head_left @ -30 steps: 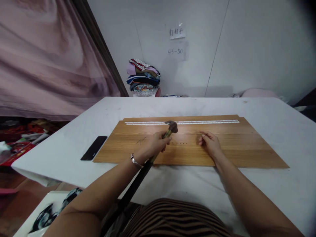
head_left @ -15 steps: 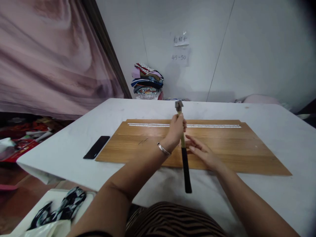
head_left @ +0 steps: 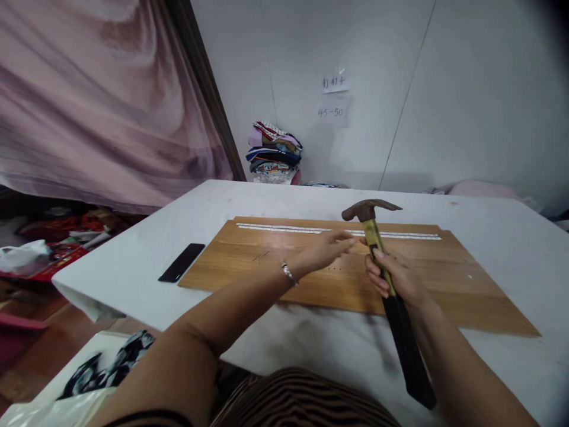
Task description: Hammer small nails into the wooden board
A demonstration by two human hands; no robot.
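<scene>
My right hand [head_left: 397, 274] is wrapped round the upper handle of a claw hammer [head_left: 374, 240], its yellow section just below the rusty head. The hammer is tilted, head up and away from me, the black grip pointing down toward my body. My left hand [head_left: 328, 249], a silver bracelet on its wrist, is held out beside the hammer with its fingers stretched toward the handle and apart from it. Below both hands lies a wooden board [head_left: 444, 284]. Several small dark dots show on it near my left hand, and a few thin nails [head_left: 261, 257] lie at its left.
Two white measuring strips [head_left: 284, 229] run along the board's far edge. A black phone [head_left: 182, 263] lies left of the board on the white table [head_left: 146, 249]. Folded cloths [head_left: 274, 155] are stacked by the wall. A pink curtain [head_left: 111, 89] hangs at the left.
The hammer has passed from my left hand to my right, moving right with its head turned side-on. My left hand has let go and its fingers have straightened.
</scene>
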